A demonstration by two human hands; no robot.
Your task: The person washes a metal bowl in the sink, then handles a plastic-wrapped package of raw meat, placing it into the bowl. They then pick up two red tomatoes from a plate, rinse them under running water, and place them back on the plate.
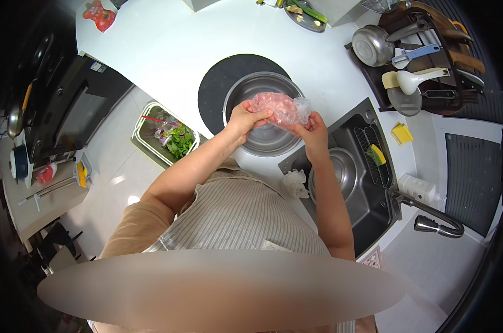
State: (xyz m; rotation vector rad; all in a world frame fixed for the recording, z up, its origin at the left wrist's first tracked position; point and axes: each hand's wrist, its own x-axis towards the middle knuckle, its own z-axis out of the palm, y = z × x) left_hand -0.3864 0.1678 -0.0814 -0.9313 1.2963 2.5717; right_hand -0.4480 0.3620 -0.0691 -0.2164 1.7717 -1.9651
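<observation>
Between my two hands is a clear plastic bag of pinkish raw meat [274,109], held over a round stainless steel basin [263,143]. My left hand [248,120] grips the bag's left end, thumb across its front. At the other end, my right hand [312,133] has its fingers on the plastic near the bunched, whitish top of the bag. The basin sits partly on a round black mat [218,89] on the white counter [164,45]. The bag hides part of the basin's inside.
To the right is a dark sink [359,220] with a metal bowl [345,166], a wire rack [370,166] and a faucet [439,216]. A bin [141,141] with leafy scraps stands left. Behind are a utensil rack [382,102] and a plate of scallion and ginger [305,25].
</observation>
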